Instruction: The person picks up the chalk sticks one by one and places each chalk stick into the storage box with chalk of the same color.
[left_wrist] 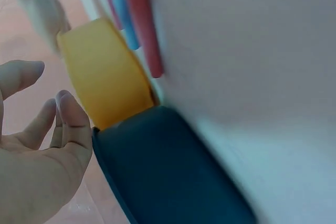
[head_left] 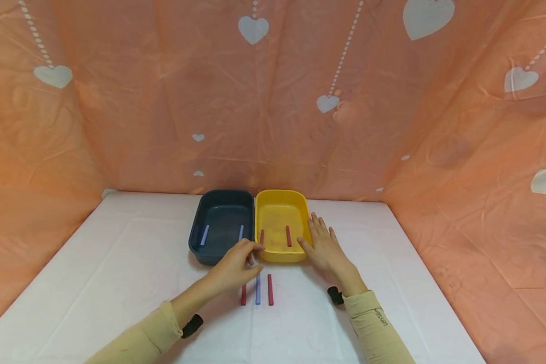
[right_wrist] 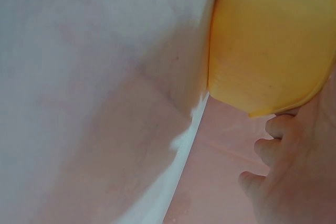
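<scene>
Hovering with an empty left hand (head_left: pixel 236 265) by the blue stick (head_left: pixel 258 290).
Set between two red sticks (head_left: pixel 270 289), toward the desk's (head_left: pixel 118 283) front edge from that hand, aligned front edge to back; farther from the right hand (head_left: pixel 326 247), spread at the yellow tray's (head_left: pixel 282 257) right rim, grasping nothing.
</scene>
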`<state>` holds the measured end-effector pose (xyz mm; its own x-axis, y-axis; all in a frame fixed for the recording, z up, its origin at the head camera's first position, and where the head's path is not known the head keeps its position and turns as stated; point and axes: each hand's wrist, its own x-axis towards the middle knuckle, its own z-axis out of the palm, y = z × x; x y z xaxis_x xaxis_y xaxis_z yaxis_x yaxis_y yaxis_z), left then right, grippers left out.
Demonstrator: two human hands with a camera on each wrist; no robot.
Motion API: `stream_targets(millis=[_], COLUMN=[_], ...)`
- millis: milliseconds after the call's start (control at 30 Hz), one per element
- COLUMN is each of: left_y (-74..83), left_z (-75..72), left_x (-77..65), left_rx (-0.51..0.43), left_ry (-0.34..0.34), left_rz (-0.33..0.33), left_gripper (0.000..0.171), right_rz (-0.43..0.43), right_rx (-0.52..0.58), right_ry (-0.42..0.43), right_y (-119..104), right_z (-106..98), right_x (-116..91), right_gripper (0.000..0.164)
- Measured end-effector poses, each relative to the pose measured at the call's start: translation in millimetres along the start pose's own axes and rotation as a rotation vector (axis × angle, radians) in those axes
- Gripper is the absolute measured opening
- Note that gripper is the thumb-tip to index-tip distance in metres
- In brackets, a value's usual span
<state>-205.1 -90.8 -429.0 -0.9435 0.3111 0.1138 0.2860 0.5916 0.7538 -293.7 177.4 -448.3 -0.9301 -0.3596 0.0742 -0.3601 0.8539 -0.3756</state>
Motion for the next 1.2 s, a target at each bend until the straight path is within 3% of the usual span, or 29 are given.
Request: stream_targets(millis=[233, 433, 700, 900, 1200], left_y=[-7.5, -10.8, -17.1, -22.6, -26.2], left_z=[1.0, 1.0, 5.2, 5.7, 6.0], left_x=[-11.2, -21.1, -30.7, -32.8, -31.7], left_rx=[0.108, 0.174, 0.277, 0.301, 0.32], left_ry=[-0.058, -0.106, -0.079, -0.077, -0.088], left_rz=[0.037, -0.007, -0.028, -0.099, -0.128], left_gripper=[0.039, 0.04, 0.038, 0.044, 0.043], right_rz=[0.007, 0.008, 0.013, 0.009, 0.013], right_rx=[-0.003, -0.011, -0.006, -0.014, -0.003], right_ry=[-0.01, -0.014, -0.019, -0.008, -0.015], right_y=[1, 0, 0, 0, 0], right_z=[1, 0, 0, 0, 0], right_x=[0, 1, 0, 0, -1], right_gripper=[0.08, 0.08, 0.08, 0.08, 0.08])
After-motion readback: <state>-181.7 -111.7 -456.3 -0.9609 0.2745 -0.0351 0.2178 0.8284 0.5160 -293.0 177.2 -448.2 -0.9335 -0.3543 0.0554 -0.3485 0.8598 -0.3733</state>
